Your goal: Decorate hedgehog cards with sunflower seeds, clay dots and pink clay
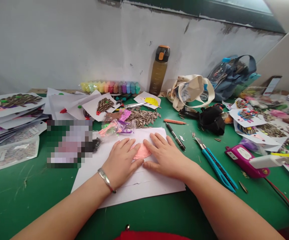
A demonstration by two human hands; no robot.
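A flattened patch of pink modelling clay lies on a stack of white paper. My left hand rests flat at the clay's left edge, fingers stretched out, with a silver bracelet on the wrist. From the other side my right hand touches the clay with its fingers spread on the sheet. Both thumbs lie close together just below the clay. Beyond the hands sit small plastic bags of coloured clay and a heap of striped sunflower seeds.
Right of the paper lie a black pen, an orange marker, a blue utility knife and a magenta glue gun or similar device. Seed-covered hedgehog pictures are piled at left. A bottle stands by the wall.
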